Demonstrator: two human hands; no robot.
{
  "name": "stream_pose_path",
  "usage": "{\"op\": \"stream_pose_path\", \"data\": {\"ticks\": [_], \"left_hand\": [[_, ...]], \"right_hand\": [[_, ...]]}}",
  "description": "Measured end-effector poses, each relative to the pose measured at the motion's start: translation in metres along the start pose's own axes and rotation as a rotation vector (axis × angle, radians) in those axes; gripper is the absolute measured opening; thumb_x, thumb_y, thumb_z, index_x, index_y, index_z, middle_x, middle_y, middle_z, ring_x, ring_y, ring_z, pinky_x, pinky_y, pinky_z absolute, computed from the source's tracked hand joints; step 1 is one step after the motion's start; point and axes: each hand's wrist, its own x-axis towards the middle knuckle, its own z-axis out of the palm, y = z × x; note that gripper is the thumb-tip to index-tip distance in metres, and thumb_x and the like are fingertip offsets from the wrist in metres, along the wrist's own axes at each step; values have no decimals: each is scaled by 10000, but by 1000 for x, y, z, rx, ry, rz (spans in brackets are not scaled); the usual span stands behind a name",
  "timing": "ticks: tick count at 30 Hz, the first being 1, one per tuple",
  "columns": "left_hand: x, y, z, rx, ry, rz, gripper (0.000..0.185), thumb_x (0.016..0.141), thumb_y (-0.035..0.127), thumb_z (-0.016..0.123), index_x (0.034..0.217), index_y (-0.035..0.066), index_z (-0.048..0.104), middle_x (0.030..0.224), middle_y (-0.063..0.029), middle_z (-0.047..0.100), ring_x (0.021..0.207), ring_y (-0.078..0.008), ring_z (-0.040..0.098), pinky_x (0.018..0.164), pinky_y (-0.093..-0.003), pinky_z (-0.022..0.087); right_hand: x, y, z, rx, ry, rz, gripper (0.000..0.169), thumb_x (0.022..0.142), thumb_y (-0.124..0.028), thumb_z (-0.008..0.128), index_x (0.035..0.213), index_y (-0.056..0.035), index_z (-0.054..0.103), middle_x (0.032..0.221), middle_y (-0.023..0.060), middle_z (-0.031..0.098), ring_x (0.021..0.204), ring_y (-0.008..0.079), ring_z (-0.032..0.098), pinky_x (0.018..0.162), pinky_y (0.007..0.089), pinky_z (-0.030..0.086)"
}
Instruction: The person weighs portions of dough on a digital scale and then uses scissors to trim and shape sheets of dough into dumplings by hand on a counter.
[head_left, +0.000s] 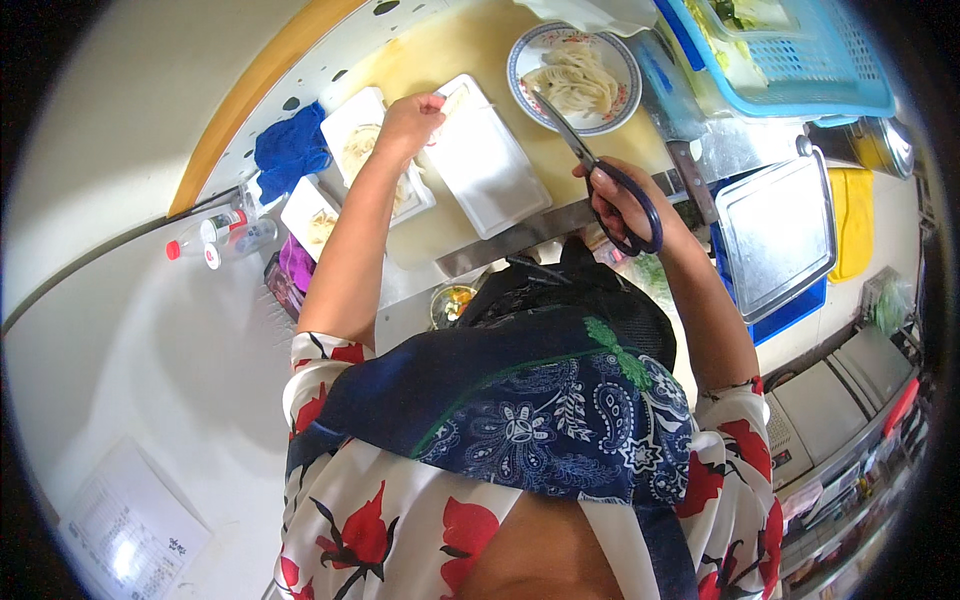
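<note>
My left hand (411, 126) is at the far end of a white rectangular tray (495, 169). Its fingers pinch a pale strip of food (454, 102), perhaps noodle, lying against the tray. In my right hand (619, 199) is a pair of dark-handled scissors (574, 141), blades pointing up and left. The blade tips reach over a patterned plate (517, 94) of pale flat noodles (574, 79). Left of the first tray, a second white tray (347, 112) with pale strips is partly hidden by my left forearm. A third white tray (300, 202) holds more.
A knife handle (691, 180) lies at the board's (457, 60) right edge. Beyond it are a blue basket (814, 109) with greens and a clear-lidded container (776, 232). A blue cloth (292, 150) and plastic bottles (225, 225) sit at left. A bowl (442, 304) is below.
</note>
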Motion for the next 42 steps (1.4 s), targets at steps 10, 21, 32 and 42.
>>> {"op": "stream_pose_path", "data": {"ticks": [10,21,32,42], "left_hand": [[-5,7,11,581,342,477,183,768,81,608,945,81,653,899,-107,589,845,-287,548,779,-363,447],[19,83,87,850,281,797,152,715,77,572,825,62,675,889,-127,585,915,-296,515,768,-404,412],[23,101,82,676,-8,448,153,724,147,614,844,52,606,743,-145,614,720,-273,608,641,-374,456],[0,100,51,372,-67,369,140,721,81,636,821,22,557,723,-112,590,660,-218,560,638,-312,451]], "right_hand": [[-14,9,-9,-50,48,-35,360,919,-281,482,1113,23,483,582,-37,386,425,43,349,388,188,285],[-25,15,-15,216,126,52,453,935,-395,424,1142,5,472,628,-7,404,475,63,368,425,205,308],[-28,23,-21,193,103,-29,480,932,-430,415,1157,-9,468,674,0,433,499,74,418,461,203,360],[-9,15,-15,206,-63,147,504,921,-463,423,1155,-18,455,700,-6,436,541,68,427,468,197,371]]}}
